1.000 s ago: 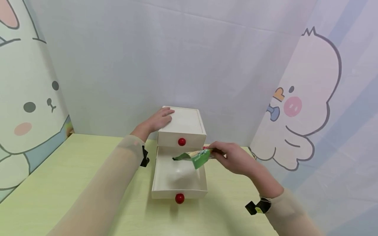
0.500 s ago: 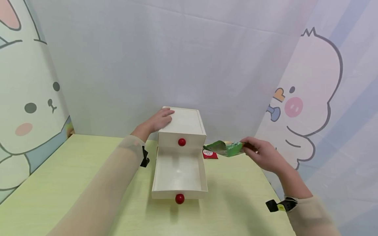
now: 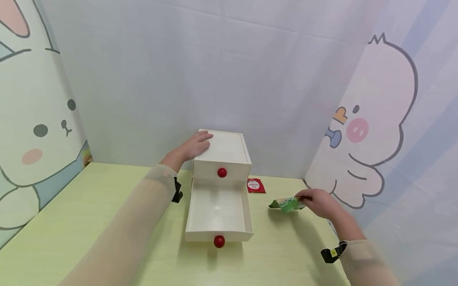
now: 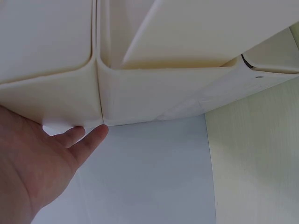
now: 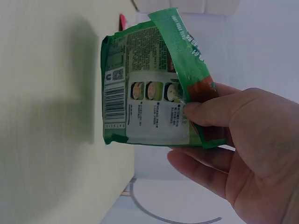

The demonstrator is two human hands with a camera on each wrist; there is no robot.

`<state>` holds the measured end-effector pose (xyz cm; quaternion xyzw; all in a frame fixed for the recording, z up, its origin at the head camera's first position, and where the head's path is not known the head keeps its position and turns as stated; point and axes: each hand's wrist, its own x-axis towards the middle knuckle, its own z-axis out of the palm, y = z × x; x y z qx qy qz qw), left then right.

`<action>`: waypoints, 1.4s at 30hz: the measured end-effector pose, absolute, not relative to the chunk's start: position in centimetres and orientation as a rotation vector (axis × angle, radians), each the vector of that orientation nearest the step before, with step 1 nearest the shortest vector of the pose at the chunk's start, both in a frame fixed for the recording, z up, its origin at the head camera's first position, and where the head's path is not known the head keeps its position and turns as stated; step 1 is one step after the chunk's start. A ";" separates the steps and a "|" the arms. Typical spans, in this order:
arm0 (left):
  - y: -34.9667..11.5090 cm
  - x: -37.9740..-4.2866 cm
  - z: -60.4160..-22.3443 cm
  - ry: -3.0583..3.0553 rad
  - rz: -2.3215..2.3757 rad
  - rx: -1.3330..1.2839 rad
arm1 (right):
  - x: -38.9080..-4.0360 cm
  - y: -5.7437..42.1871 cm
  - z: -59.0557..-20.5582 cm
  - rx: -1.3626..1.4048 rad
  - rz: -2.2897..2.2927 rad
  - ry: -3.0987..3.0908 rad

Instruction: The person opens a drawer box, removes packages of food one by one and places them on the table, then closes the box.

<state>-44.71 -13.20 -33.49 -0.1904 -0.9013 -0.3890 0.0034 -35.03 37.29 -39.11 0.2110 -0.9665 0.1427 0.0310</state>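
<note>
A small white two-drawer cabinet [image 3: 229, 146] stands at the back of the table, its lower drawer [image 3: 217, 206] pulled out with nothing inside and its upper one pushed in. My left hand [image 3: 193, 147] rests on the left side of the cabinet's top, fingers extended; the left wrist view shows that hand [image 4: 42, 163] against the white casing. To the right of the drawer, my right hand [image 3: 318, 201] pinches a green food packet [image 3: 287, 204] by one end, low over the table. In the right wrist view the packet [image 5: 145, 93] shows printed text and a barcode.
A red packet [image 3: 256, 186] lies on the table just right of the cabinet. Red round knobs mark both drawers, the lower knob [image 3: 219, 241] sticking out toward me. A pale curtain [image 3: 214, 71] hangs behind the table [image 3: 118, 190], with cartoon-printed cloth at both sides.
My right hand has carried the green packet from over the lower drawer rightward, then down toward the table. The red packet has come into full view. My left hand stays on the cabinet.
</note>
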 end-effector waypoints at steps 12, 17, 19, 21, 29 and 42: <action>-13.1 -44.7 -33.5 -2.820 -1.231 -0.599 | -34.7 37.9 -41.0 0.660 0.433 -3.303; -13.0 -44.8 -33.5 -2.810 -1.241 -0.603 | -34.1 36.5 -41.1 0.450 0.393 -3.407; -13.0 -44.9 -33.5 -2.810 -1.231 -0.606 | -34.0 35.8 -41.1 0.403 0.426 -3.418; -13.0 -44.9 -33.6 -2.810 -1.219 -0.607 | -33.8 35.2 -41.3 0.389 0.448 -3.424; -13.0 -44.6 -33.5 -2.818 -1.231 -0.607 | -33.3 33.8 -43.5 0.474 0.448 -3.368; -13.2 -44.9 -33.5 -2.834 -1.200 -0.599 | -34.4 32.2 -46.0 0.340 0.200 -3.223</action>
